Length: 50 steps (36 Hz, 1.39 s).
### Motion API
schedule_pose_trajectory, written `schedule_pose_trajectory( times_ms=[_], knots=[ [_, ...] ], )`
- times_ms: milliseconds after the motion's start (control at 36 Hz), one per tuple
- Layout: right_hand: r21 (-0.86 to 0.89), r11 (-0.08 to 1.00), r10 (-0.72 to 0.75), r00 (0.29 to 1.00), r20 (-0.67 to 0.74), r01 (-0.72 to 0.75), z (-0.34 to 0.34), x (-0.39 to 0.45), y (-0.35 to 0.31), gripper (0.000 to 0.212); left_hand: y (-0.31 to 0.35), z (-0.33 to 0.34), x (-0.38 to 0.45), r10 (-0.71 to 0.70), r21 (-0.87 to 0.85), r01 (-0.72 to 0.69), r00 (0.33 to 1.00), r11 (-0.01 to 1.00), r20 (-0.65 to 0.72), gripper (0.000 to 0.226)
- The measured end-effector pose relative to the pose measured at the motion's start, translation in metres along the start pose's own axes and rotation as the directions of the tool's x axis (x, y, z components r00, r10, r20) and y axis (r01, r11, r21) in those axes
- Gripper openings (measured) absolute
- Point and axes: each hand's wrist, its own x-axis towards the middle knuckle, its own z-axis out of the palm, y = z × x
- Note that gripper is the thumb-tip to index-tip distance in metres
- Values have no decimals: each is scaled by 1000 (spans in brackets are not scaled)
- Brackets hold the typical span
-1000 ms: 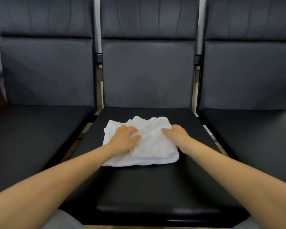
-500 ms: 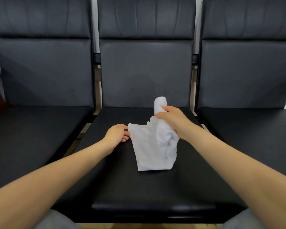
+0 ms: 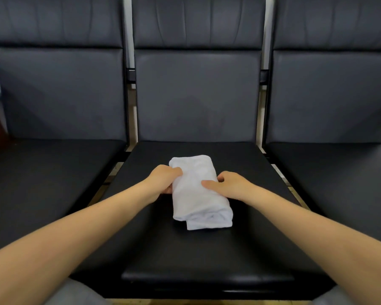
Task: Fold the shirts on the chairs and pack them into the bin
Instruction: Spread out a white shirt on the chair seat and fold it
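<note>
1. So the white shirt [image 3: 198, 190] is folded into a narrow, chunky bundle and it's sitting on the seat of the middle chair [image 3: 207, 249], roughly in the centre of that seat and a bit closer to the backrest than to the front edge.
2. The bundle runs lengthwise from the backrest side toward the front edge. The end nearest the front edge shows the stacked layers, with one flat flap poking out underneath.
3. Left hand [image 3: 163, 179] is on the left side of the shirt, fingers curled in and gripping the fabric at that edge. You can see the fingertips tucked under the side of the bundle.
4. Right hand [image 3: 227, 183] is on the opposite side of the shirt, thumb lying across the top of the cloth and the other fingers wrapped around the right edge. So both hands are clamped on the shirt, one each side.
5. Both forearms are bare and come in from the front edge of the middle chair, meeting at the shirt.
6. There's a matching black chair [image 3: 53, 172] directly left of the middle chair, and another black chair [image 3: 339, 183] directly right of it.
7. Can't see the bin from this angle.
8. A bit of grey fabric [image 3: 75, 293] shows just below the front edge of the middle chair, at the left.
</note>
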Motion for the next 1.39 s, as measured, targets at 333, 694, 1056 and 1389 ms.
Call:
schedule_pose_trajectory(
  times_ms=[333, 694, 1056, 1389],
  knots=[
    [-205, 976, -94, 992, -80, 76, 12, -2, 3, 55, -21, -9, -11, 242, 697, -246, 965, 674, 107, 30],
    [461, 880, -123, 992, -3, 111, 0, -33, -39, 9, -17, -16, -19, 199, 434, -221, 975, 873, 95, 32],
    [757, 643, -260, 963, 69, 119, -28, -70, -132, 27, 48, -87, -90, 141, -778, 30, 978, 628, 151, 49],
    [745, 641, -401, 746, 532, -186, 90, -64, -235, 53, 44, -202, -162, -50, -690, -481, 801, 542, -597, 43]
  ],
)
